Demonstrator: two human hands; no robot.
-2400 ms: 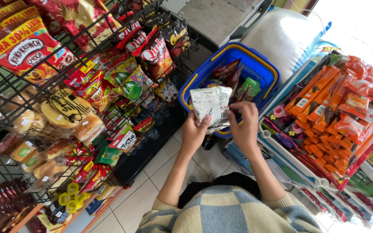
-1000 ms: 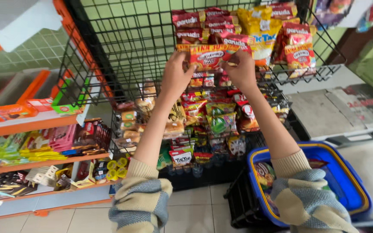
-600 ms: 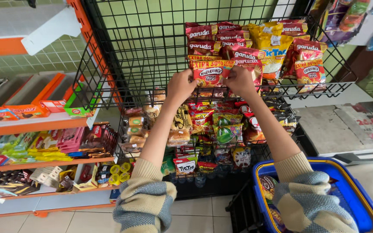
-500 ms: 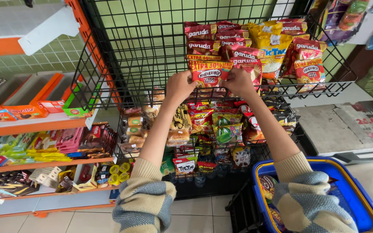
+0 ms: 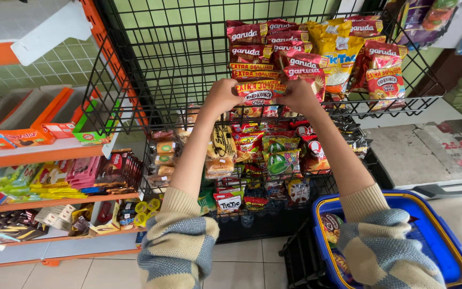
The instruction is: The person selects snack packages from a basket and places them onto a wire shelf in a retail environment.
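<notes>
A red and yellow snack packet is held up at the front of the top wire basket of a black wire rack in a small shop. The packet is gripped at its two upper corners: the left hand is pinched on the left corner, the right hand on the right corner, fingers pressed together on the wrapper. The packet is kept upright, just in front of matching packets stacked behind it, and beside a row of dark red nut bags and a yellow bag in the same basket. Both arms are raised, clad in a knitted checked jumper of blue and cream.

Below the hands, lower baskets of the rack are seen filled with green and red sweet bags and wrapped buns. A blue plastic shopping basket with yellow trim is seen at lower right, on a black crate, with a few packets inside. To the left, orange and white shelves are stocked with flat bars and boxes. A grey counter top is visible to the right of the rack, and pale floor tiles lie beneath.
</notes>
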